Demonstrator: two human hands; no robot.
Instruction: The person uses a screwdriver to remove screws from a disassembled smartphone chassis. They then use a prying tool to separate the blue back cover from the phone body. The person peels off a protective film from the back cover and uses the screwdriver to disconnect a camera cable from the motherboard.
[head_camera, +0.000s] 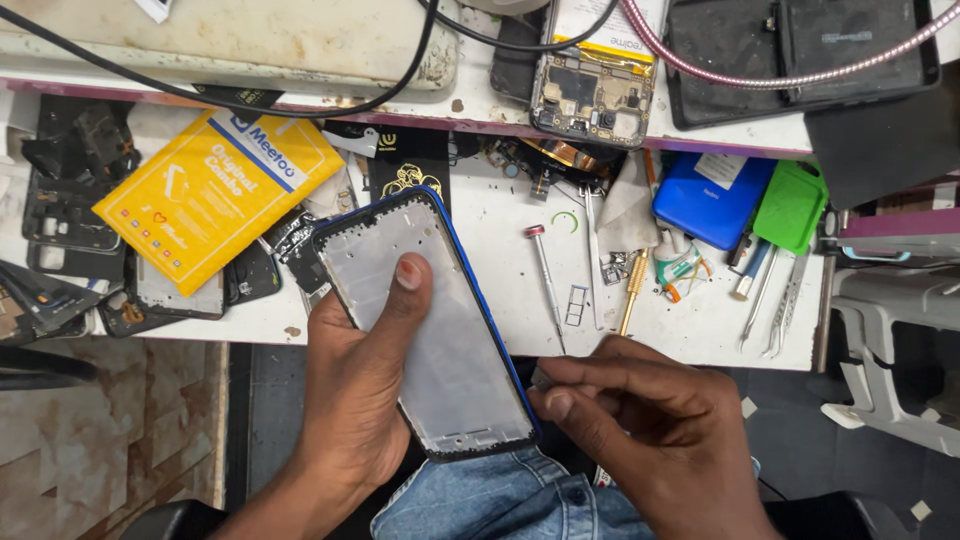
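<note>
My left hand grips a bare phone frame with a blue rim and a pale grey inner plate, thumb pressed on the plate near its upper end. The frame is tilted, its lower end over my lap in blue jeans. My right hand is closed at the frame's lower right corner, fingertips pinching something small and grey against the edge; what it is cannot be told.
On the white bench lie a red-capped screwdriver, a brass-handled screwdriver, tweezers, a blue phone back cover, a green case, a yellow packet and several dismantled phone frames. An opened phone sits on the upper shelf.
</note>
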